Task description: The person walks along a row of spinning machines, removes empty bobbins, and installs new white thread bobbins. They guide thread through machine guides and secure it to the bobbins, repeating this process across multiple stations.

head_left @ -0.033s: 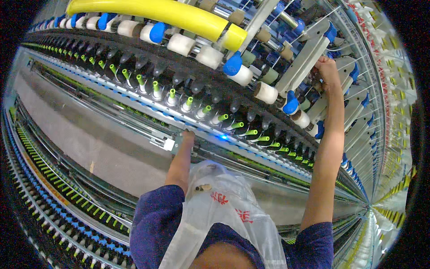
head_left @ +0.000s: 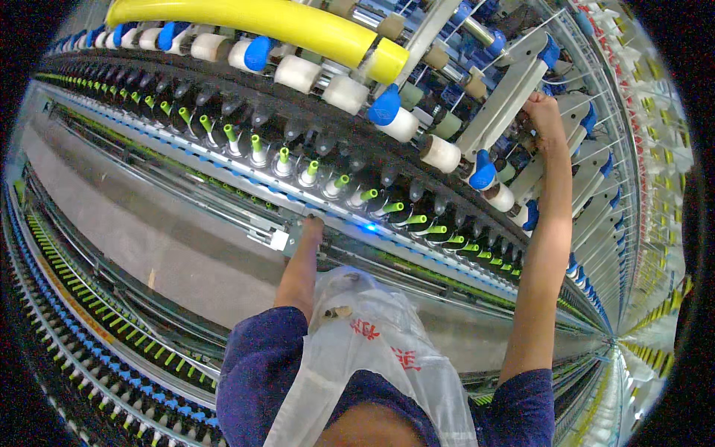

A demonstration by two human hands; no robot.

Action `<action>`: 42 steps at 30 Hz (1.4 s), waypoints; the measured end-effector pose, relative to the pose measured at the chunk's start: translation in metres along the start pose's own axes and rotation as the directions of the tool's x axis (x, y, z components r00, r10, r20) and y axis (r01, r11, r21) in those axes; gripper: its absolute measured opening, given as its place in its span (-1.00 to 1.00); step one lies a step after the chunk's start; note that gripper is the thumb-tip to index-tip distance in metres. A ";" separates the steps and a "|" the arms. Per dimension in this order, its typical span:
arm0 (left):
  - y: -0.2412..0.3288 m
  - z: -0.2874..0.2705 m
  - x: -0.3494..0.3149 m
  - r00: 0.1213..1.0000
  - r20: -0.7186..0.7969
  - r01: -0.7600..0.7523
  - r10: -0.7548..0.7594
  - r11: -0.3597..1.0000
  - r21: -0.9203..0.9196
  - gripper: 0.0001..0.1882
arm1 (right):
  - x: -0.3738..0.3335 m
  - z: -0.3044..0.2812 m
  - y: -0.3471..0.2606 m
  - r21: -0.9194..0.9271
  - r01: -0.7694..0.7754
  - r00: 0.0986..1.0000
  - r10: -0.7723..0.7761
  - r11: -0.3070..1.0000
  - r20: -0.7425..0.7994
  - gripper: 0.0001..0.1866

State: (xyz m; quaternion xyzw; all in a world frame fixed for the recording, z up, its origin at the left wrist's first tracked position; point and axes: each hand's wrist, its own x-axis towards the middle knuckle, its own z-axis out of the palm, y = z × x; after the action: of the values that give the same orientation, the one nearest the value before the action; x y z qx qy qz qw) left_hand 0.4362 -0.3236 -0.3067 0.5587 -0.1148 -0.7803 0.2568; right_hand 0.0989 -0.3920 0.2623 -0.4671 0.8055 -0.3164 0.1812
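Observation:
My right hand reaches up into a spinning frame, beside a long grey pressure arm. Its fingers look curled together, and whatever they hold is hidden behind them. Below, my left hand is at the machine's lower rail, close to a white block. The fingers of that hand are mostly out of sight. Between the two hands runs a slanting row of spindles with green tubes. White rollers and blue tabs line the edge above them.
A thick yellow tube lies across the upper rollers. On the spindle rail a small blue light glows. Another row of green-tipped spindles stands across the grey aisle floor. White and yellow bobbins hang at far right.
The machine's left part has shifted very slightly left in view. Both hands keep their places.

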 end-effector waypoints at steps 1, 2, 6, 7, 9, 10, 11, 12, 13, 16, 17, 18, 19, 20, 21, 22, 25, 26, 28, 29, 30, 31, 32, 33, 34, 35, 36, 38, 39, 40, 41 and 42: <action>-0.005 0.001 0.004 1.000 0.014 -0.011 0.011 1.000 -0.019 -0.64 | -0.001 0.000 -0.001 -0.020 -0.006 1.000 0.006 1.000 0.001 -0.90; -0.010 0.001 0.007 0.999 0.031 -0.023 0.024 0.999 -0.042 -0.62 | -0.002 0.001 -0.002 -0.026 -0.015 1.000 0.014 1.000 -0.023 -0.89; -0.034 -0.005 0.019 0.988 0.111 -0.087 0.110 0.978 -0.191 -0.52 | -0.006 0.004 -0.007 0.011 0.010 1.000 -0.010 1.000 -0.019 -0.91; -0.037 -0.007 0.021 0.993 0.093 -0.050 0.076 0.966 -0.252 -0.50 | -0.008 0.004 -0.006 0.004 0.002 1.000 -0.002 1.000 -0.023 -0.91; -0.042 -0.011 0.020 0.933 0.230 -0.151 0.275 0.884 -0.443 -0.45 | -0.007 0.006 -0.006 -0.011 -0.005 0.999 0.004 1.000 -0.034 -0.91; -0.043 -0.013 0.015 0.925 0.230 -0.148 0.302 0.846 -0.513 -0.43 | -0.004 0.006 -0.006 0.083 -0.039 0.999 0.038 0.996 0.015 -0.88; -0.042 -0.012 0.012 0.891 0.258 -0.217 0.373 0.849 -0.481 -0.42 | -0.005 0.006 -0.004 0.067 0.017 1.000 -0.016 0.998 -0.012 -0.88; -0.043 -0.011 0.005 0.903 0.226 -0.244 0.365 0.870 -0.428 -0.41 | -0.003 0.006 -0.004 0.047 0.027 0.999 -0.025 0.999 -0.044 -0.87; -0.041 -0.006 -0.001 0.959 0.132 -0.204 0.249 0.937 -0.284 -0.44 | -0.003 0.007 -0.002 0.039 0.002 0.999 0.000 0.999 -0.046 -0.87; -0.042 0.015 -0.020 0.985 0.126 -0.126 0.120 0.991 0.041 -0.49 | -0.003 0.007 -0.002 0.074 -0.005 1.000 0.007 0.997 -0.023 -0.86; -0.043 0.024 -0.024 0.990 0.099 -0.104 0.099 0.994 0.044 -0.50 | -0.004 0.008 -0.002 0.104 -0.004 1.000 0.007 0.995 -0.028 -0.86; -0.044 0.032 -0.025 0.993 0.081 -0.086 0.083 0.996 0.037 -0.51 | -0.006 0.008 -0.004 0.108 -0.002 1.000 0.005 0.994 -0.028 -0.87; -0.045 0.039 -0.024 0.995 0.073 -0.066 0.063 0.997 0.030 -0.53 | -0.007 0.009 -0.005 0.109 -0.005 1.000 0.009 0.994 -0.027 -0.88; -0.047 0.045 -0.021 0.996 0.077 -0.045 0.043 0.999 0.029 -0.54 | -0.009 0.009 -0.007 0.120 -0.032 0.999 0.035 0.992 -0.022 -0.88; -0.047 0.048 -0.018 0.996 0.080 -0.030 0.028 0.999 0.030 -0.55 | -0.011 0.009 -0.008 0.087 0.003 1.000 0.000 0.996 -0.026 -0.90; -0.047 0.050 -0.014 0.996 0.086 -0.019 0.016 0.999 0.028 -0.56 | -0.013 0.010 -0.009 0.068 0.025 0.999 -0.023 0.997 -0.028 -0.91; -0.038 0.048 -0.016 0.995 0.099 -0.001 -0.006 0.997 0.071 -0.60 | -0.015 0.010 -0.010 0.019 0.042 0.999 -0.042 0.999 -0.025 -0.92; -0.033 0.048 -0.024 0.993 0.119 -0.001 -0.013 0.993 0.120 -0.61 | -0.014 0.011 -0.009 -0.001 0.047 0.998 -0.047 0.999 -0.028 -0.92; -0.015 0.051 -0.051 0.948 0.313 -0.134 -0.061 0.814 0.565 -0.78 | -0.011 0.012 -0.006 0.151 0.052 0.998 -0.046 0.987 -0.047 -0.93; -0.005 0.056 -0.070 0.894 0.436 -0.413 0.102 0.560 0.718 -0.78 | -0.010 0.011 -0.005 0.122 0.055 0.998 -0.053 0.991 -0.018 -0.93; 0.002 0.060 -0.096 0.777 0.579 -0.625 0.247 0.191 0.757 -0.78 | -0.008 0.012 -0.004 0.105 0.065 0.998 -0.063 0.992 -0.027 -0.93; 0.012 0.068 -0.121 0.604 0.734 -0.704 0.310 -0.225 0.674 -0.78 | -0.006 0.012 -0.002 0.081 0.063 0.997 -0.060 0.995 -0.044 -0.93; 0.026 0.076 -0.142 0.733 0.647 -0.650 0.210 -0.063 0.757 -0.63 | -0.005 0.012 -0.002 0.014 0.063 0.996 -0.062 0.998 -0.063 -0.91; 0.038 0.088 -0.160 0.630 0.642 -0.711 0.437 -0.007 0.703 -0.61 | -0.004 0.011 -0.001 0.051 0.033 0.998 -0.030 0.998 -0.046 -0.89; 0.046 0.095 -0.176 0.508 0.581 -0.772 0.636 0.036 0.635 -0.58 | -0.004 0.011 -0.001 0.086 0.060 0.997 -0.056 0.994 -0.043 -0.88; 0.054 0.104 -0.185 0.321 0.470 -0.848 0.822 0.029 0.529 -0.55 | -0.003 0.011 0.001 0.117 0.100 0.995 -0.099 0.988 -0.016 -0.88; 0.065 0.113 -0.184 0.332 0.508 -0.861 0.795 0.036 0.507 -0.53 | -0.003 0.011 0.002 -0.003 0.108 0.992 -0.108 0.994 -0.061 -0.87; 0.077 0.127 -0.173 0.266 0.550 -0.909 0.792 0.015 0.418 -0.47 | -0.002 0.010 0.005 -0.009 0.072 0.997 -0.072 0.997 -0.030 -0.87; 0.082 0.133 -0.164 0.258 0.575 -0.923 0.776 0.021 0.385 -0.49 | -0.001 0.009 0.007 0.019 0.151 0.988 -0.151 0.988 -0.017 -0.86; 0.085 0.139 -0.156 0.260 0.576 -0.934 0.775 0.050 0.355 -0.52 | 0.002 0.009 0.009 0.071 0.121 0.993 -0.120 0.990 -0.012 -0.84; 0.089 0.144 -0.151 0.302 0.603 -0.934 0.738 0.101 0.343 -0.55 | 0.004 0.008 0.009 0.151 0.148 0.988 -0.154 0.977 0.030 -0.78; 0.094 0.149 -0.151 0.470 0.598 -0.870 0.650 0.227 0.438 -0.70 | 0.005 0.009 0.010 0.071 0.158 0.987 -0.156 0.985 -0.031 -0.79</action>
State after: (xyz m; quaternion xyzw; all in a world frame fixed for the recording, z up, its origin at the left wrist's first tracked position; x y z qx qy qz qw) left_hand 0.3595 -0.3389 -0.0879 0.3565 -0.6966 -0.5117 0.3549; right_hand 0.0955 -0.3957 0.2489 -0.5184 0.7562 -0.3647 0.1625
